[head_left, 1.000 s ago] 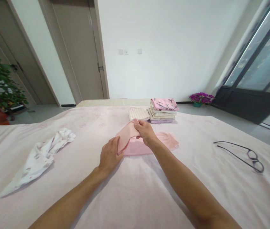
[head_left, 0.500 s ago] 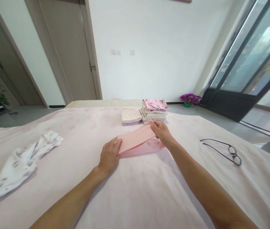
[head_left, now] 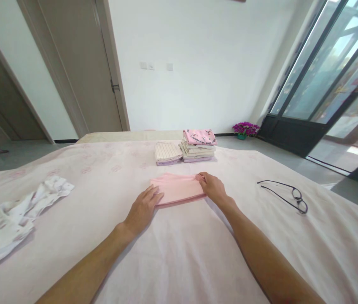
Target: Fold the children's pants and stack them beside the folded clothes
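A folded pink garment (head_left: 177,188) lies flat on the pale pink bedsheet (head_left: 179,261) in the middle of the view. My left hand (head_left: 142,207) rests at its near left corner, fingers stretched out flat on the edge. My right hand (head_left: 213,188) is at the garment's right end, fingers curled and pinching the fold there. Behind the garment stand a stack of folded clothes (head_left: 197,145) with a pink printed piece on top and a smaller striped folded piece (head_left: 167,152) beside it.
A crumpled white patterned garment (head_left: 17,213) lies at the left of the bed. Black glasses (head_left: 284,196) lie open at the right. Beyond the bed are doors, a white wall, a pot of purple flowers (head_left: 245,128) and glass sliding doors at the right.
My right hand carried the raised pink flap over to the right and laid it down, so the garment now lies folded flat and narrower. My left hand stayed at the left corner.
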The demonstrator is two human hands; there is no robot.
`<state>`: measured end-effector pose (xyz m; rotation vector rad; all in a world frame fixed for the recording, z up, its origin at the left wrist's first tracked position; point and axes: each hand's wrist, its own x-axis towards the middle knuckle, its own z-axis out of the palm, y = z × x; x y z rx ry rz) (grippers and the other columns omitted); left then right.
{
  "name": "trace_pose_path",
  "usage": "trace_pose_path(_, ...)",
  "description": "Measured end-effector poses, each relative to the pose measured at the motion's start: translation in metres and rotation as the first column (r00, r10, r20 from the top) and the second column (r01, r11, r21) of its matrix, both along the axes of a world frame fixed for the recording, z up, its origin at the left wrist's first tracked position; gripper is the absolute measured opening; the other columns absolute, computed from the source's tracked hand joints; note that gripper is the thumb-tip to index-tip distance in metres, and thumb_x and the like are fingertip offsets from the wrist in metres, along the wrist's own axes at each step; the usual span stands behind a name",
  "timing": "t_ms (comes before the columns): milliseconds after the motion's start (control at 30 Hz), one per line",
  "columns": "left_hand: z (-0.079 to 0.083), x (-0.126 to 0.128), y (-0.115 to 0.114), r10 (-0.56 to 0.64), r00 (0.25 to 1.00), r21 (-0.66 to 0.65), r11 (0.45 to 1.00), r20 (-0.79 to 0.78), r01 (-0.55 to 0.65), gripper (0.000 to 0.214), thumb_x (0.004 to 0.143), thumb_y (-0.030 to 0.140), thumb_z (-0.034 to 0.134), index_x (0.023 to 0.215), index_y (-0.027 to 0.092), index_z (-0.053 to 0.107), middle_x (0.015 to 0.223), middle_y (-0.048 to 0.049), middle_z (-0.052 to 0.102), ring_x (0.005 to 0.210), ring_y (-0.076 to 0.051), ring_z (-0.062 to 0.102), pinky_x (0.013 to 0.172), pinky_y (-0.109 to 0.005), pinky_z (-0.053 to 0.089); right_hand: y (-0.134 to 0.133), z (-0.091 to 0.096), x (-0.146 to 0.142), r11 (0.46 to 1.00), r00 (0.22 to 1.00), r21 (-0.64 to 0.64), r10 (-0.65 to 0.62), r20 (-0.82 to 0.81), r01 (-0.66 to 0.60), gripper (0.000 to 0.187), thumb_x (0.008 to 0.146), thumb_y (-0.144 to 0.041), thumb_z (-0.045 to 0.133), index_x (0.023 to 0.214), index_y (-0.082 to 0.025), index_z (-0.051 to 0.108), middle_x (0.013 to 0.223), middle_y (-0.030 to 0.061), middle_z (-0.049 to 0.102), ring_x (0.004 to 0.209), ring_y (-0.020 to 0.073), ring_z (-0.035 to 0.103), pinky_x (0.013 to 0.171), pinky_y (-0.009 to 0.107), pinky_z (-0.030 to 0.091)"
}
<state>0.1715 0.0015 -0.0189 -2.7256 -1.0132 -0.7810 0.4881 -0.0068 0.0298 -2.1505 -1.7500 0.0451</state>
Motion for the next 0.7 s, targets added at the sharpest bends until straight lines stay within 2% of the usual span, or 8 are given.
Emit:
trace_pose_path(267, 0.0024, -0.0018, -0.0017, -0.123, 0.992, -0.050, 0.991, -0.036, 0.122, 0.047, 0.094, 0.006, 0.040, 0.136, 0.020, 0.056, 0.142, -0.0086, 0.057, 0.139, -0.020, 0.044, 0.115, -0.042, 0.041, -0.0044, -0.0039, 0.0064, 1.000, 0.991, -0.002, 0.019, 0.135, -0.019, 0.035, 0.102, -0.044, 0.035, 0.122, -0.029, 0.060, 0.120, 0.0042, 0.069, 0.101, 0.0218, 0.065, 0.074, 0.029, 0.041)
trace_pose_path(400, -0.0001, -0.0019, -0.0009, -0.127, 0.990, -0.076, 0.990, -0.056, 0.123, 0.047, 0.095, 0.008, 0.040, 0.139, 0.020, 0.054, 0.144, -0.0087, 0.055, 0.140, -0.020, 0.043, 0.116, -0.042, 0.039, -0.0058, -0.0050, 0.0064, 1.000, 0.986, 0.002, 0.021, 0.163, -0.021, 0.036, 0.103, -0.044, 0.033, 0.123, -0.030, 0.059, 0.120, 0.0045, 0.068, 0.099, 0.0215, 0.065, 0.075, 0.029, 0.041)
trace_pose_path(567, -0.0017, -0.0025, -0.0022, -0.121, 0.988, -0.105, 0.988, -0.095, 0.111, 0.056, 0.089, 0.005, 0.044, 0.142, 0.021, 0.051, 0.150, -0.0088, 0.049, 0.142, -0.021, 0.040, 0.118, -0.044, 0.033, -0.0077, -0.0052, 0.0042, 1.000, 0.980, -0.015, 0.003, 0.201, 0.000, 0.039, 0.103, -0.046, 0.030, 0.127, -0.030, 0.056, 0.121, 0.0062, 0.065, 0.095, 0.0213, 0.065, 0.075, 0.030, 0.042)
trace_pose_path(700, 0.0042, -0.0041, -0.0077, -0.115, 0.985, -0.137, 0.986, -0.132, 0.097, 0.051, 0.096, 0.023, 0.048, 0.146, 0.027, 0.046, 0.154, -0.0085, 0.044, 0.144, -0.024, 0.037, 0.118, -0.047, 0.032, -0.0087, -0.0053, 0.0039, 1.000, 0.967, -0.016, -0.001, 0.254, 0.006, 0.039, 0.103, -0.043, 0.031, 0.126, -0.028, 0.058, 0.117, 0.0078, 0.064, 0.093, 0.0227, 0.064, 0.074, 0.032, 0.042)
